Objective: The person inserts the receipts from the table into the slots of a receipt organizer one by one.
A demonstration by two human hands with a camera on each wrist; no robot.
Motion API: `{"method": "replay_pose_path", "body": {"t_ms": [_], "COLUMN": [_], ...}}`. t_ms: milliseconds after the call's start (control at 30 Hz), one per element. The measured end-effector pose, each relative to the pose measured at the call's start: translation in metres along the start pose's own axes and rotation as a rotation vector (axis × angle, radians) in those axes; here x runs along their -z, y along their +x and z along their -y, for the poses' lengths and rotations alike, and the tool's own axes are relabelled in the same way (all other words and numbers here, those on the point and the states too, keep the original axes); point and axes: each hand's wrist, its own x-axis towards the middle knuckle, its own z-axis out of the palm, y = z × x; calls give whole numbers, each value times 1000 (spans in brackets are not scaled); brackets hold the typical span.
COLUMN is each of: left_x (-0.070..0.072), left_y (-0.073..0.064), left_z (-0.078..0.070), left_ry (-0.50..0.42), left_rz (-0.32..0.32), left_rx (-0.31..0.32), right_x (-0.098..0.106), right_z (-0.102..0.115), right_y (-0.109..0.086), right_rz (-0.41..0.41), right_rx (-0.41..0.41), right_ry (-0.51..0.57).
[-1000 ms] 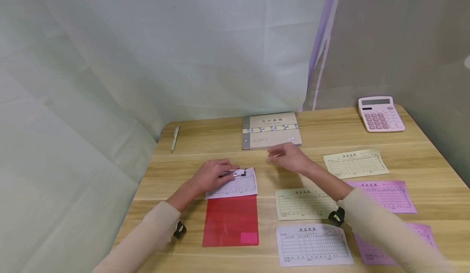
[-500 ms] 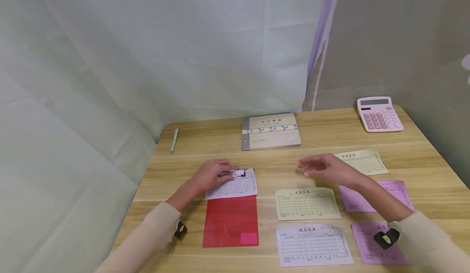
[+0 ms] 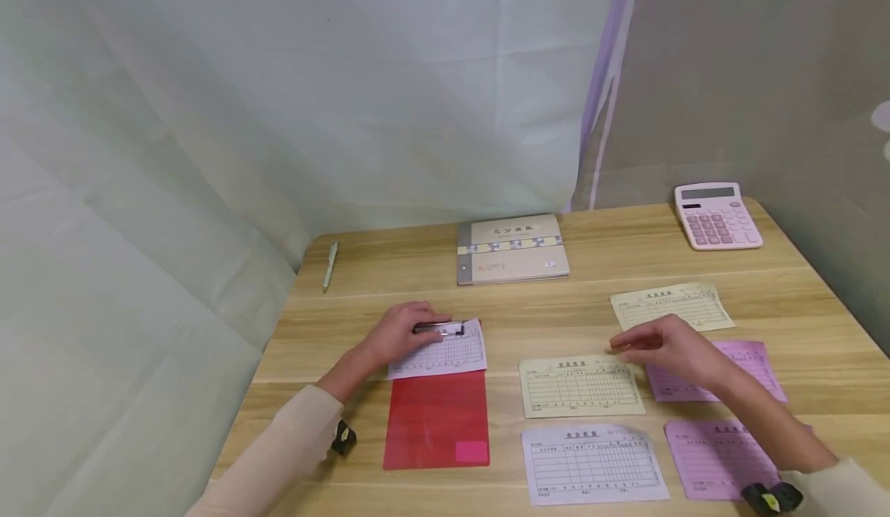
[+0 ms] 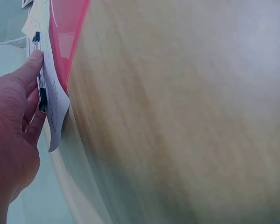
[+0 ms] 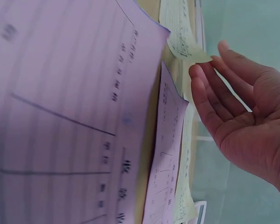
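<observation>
Across the table: red clipboard, eight o'clock from centre; yellow slip, the clipboard's three o'clock; right hand, grip loosely wide, by that slip's two o'clock corner, contact uncertain; left hand, grip pinching the clip at the clipboard's twelve o'clock.

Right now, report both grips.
Left grip holds clip; white slip on red clipboard. Right grip open by nearer yellow slip, contact unclear. No obstruction visible.
</observation>
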Motion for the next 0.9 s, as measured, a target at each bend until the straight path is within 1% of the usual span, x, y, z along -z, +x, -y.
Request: {"method": "replay_pose_path", "body": {"t_ms": [100,233,367,500,633,700,900], "left_x": [0,1,1,1,1,1,0], "left_y": [0,0,0,0,-1,-1,1], "left_z": [0,-1,-1,0,1,1,1], "left_ry": [-3,-9,-11,-13,-16,-12,-11], "left_rz": [7,9,6,3,-3,-3,7], "left_rx": [8,14,5,-5,-4,1,5], "right_x": [-3,-9,-14,-16,-14,-14,-19], "right_z": [-2,-1,-2,1,7,9,13], "right_y": [-4,-6,-6,-4,3,9,28], "right_rz": [-33,-72,-107,-144,-171,-171,-156], "right_rx": [-3,-6,9,21,25,25,6], "right_ry": [-27,-92,-167,-201,-198,-177,-29]}}
